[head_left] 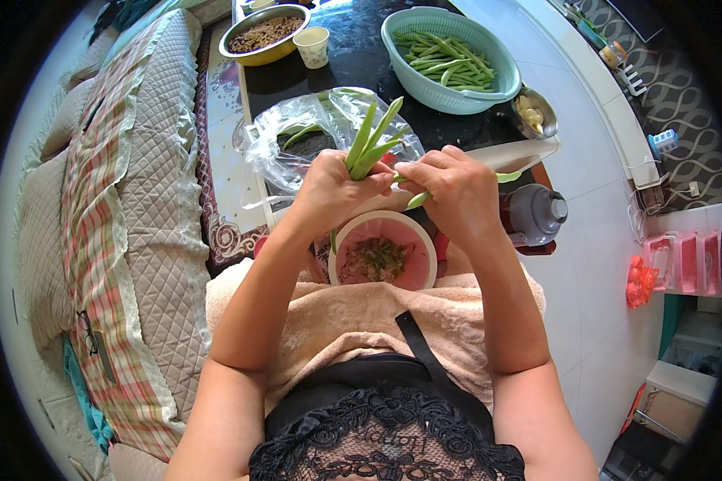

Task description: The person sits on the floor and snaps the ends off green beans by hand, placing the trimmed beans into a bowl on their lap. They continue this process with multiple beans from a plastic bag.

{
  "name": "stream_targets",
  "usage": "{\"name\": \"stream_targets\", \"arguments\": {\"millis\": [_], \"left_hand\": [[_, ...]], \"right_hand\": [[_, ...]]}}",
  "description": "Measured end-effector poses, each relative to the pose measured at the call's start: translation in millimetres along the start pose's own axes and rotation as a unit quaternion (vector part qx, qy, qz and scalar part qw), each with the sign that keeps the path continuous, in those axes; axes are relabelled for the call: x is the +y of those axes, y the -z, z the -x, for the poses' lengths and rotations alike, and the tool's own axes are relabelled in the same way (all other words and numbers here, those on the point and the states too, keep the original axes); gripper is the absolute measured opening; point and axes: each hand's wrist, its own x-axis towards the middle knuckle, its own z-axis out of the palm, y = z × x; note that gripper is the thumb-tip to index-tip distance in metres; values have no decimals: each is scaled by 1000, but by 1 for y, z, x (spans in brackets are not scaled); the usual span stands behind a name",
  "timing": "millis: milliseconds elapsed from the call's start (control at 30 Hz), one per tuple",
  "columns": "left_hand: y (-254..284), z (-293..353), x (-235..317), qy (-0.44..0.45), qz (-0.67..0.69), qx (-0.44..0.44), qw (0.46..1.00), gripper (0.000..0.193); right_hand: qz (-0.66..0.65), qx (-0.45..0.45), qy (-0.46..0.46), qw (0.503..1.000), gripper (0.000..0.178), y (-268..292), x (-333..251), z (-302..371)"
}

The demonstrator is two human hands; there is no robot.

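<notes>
My left hand (pixel 334 191) is closed around a small bunch of flat green beans (pixel 369 143) whose tips point up and away from me. Close beside it, my right hand (pixel 460 191) pinches one green bean at its end, and a bean sticks out below those fingers. The two hands nearly meet above a pink-lined white bin (pixel 346 260) at my lap, with green and brown scraps (pixel 381 258) inside. Just beyond my hands lies a clear plastic bag (pixel 277 136) with a few beans in it. A light blue colander (pixel 397 60) full of green beans stands farther off.
On the dark table (pixel 349 32) are a metal bowl of brown kernels (pixel 263 34), a paper cup (pixel 312 48) and a steel bowl with pale yellow pieces (pixel 535 112). A grey-lidded flask (pixel 535 215) stands at the right. Along the left runs a quilted sofa (pixel 156 160).
</notes>
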Motion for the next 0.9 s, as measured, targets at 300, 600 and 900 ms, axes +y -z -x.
{"name": "stream_targets", "arguments": {"millis": [300, 600, 900], "left_hand": [[-21, 6, 3, -36, -28, 118, 992, 12], [-17, 8, 15, 99, 275, 78, 953, 12], [-20, 11, 2, 175, 167, -47, 969, 11]], "right_hand": [[-26, 27, -23, 999, 16, -5, -2, -1], [-301, 84, -139, 940, 21, -10, -2, -2], [-690, 234, -288, 621, 21, 11, 45, -3]]}}
